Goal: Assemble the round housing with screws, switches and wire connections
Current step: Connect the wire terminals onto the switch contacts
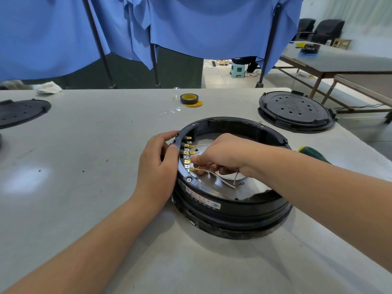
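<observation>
The round black housing (233, 211) lies open side up in the middle of the table, with a shiny metal plate inside. A row of switches with brass terminals (187, 152) lines its left inner wall. My left hand (158, 164) grips the housing's left rim from outside, fingers curled over the edge. My right hand (220, 154) reaches inside and pinches a white wire (214, 174) with a brass connector at the lowest terminals. The wire's loose end with a ring lug lies on the plate.
A black perforated round cover (296, 112) sits at the back right, another (20, 112) at the far left. A black and yellow tape roll (189, 99) lies behind the housing. A green-handled tool (312, 153) pokes out behind my right forearm. Blue curtains hang beyond the table.
</observation>
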{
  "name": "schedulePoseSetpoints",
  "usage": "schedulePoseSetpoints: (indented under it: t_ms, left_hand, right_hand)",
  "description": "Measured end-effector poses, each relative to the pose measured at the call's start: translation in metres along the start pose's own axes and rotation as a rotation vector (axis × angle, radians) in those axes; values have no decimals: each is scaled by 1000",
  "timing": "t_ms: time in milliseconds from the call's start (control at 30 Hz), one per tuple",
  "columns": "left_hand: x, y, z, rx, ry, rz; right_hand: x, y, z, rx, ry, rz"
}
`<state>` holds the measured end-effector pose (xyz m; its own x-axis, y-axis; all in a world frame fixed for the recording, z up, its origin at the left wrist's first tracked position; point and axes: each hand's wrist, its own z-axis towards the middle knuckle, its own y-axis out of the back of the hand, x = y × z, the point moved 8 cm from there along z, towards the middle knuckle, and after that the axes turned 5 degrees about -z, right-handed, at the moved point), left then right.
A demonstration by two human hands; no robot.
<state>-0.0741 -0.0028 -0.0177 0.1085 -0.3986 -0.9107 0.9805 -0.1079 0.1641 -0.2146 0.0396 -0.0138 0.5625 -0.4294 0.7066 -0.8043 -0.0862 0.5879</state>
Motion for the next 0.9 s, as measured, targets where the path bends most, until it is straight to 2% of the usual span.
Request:
schedulePoseSetpoints:
  t_ms: [600,900]
  left_hand:
    - [0,-2,0,-3,13,-27]
    - [-2,0,0,16,-14,59]
  right_hand:
    - [-2,-1,1,-24,-11,29]
    - [0,4,-2,10,42,-55]
